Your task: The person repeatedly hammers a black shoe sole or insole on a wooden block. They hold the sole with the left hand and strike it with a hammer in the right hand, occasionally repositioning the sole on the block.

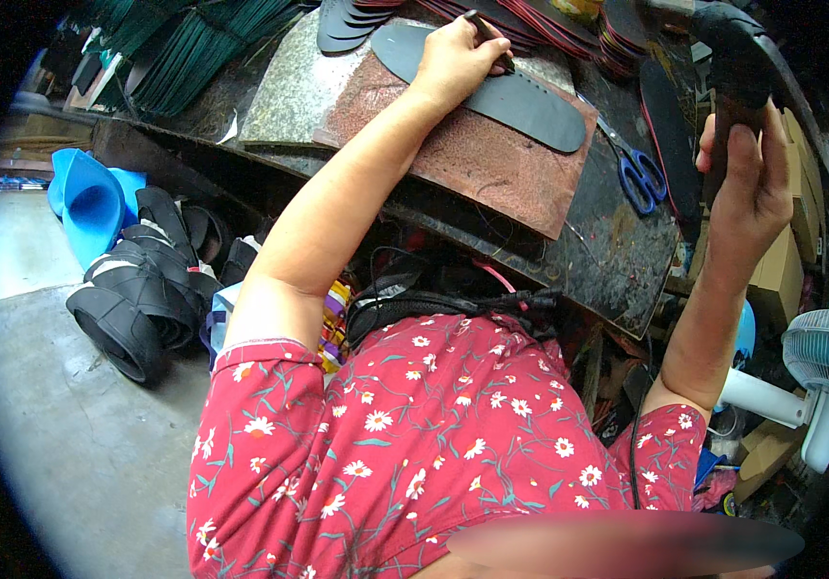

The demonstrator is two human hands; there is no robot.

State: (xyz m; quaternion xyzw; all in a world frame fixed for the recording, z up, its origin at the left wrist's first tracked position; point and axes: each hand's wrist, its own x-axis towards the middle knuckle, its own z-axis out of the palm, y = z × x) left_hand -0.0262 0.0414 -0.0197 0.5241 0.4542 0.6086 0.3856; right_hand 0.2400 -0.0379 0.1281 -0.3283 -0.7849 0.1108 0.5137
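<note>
My left hand [458,66] is closed around a dark, slim punch [477,23], its lower end at the edge of a grey shoe sole [540,116]. Small marks run along the sole's far edge, right of the punch. The sole lies flat on a worn reddish-brown board [482,183]. Raised at the right, my right hand [752,188] grips a dark, thick mallet-like tool [737,101]; its upper end blends into the dark background. Blue-handled scissors [642,180] lie on the bench between the board and my right arm.
Stacked soles [347,24] sit behind the board, beside a grey stone slab [289,92]. A dark red-edged sole [670,135] lies right of the scissors. Black shoe-like pieces [139,289] and blue sheeting [88,203] are at left. A white fan [815,352] stands right.
</note>
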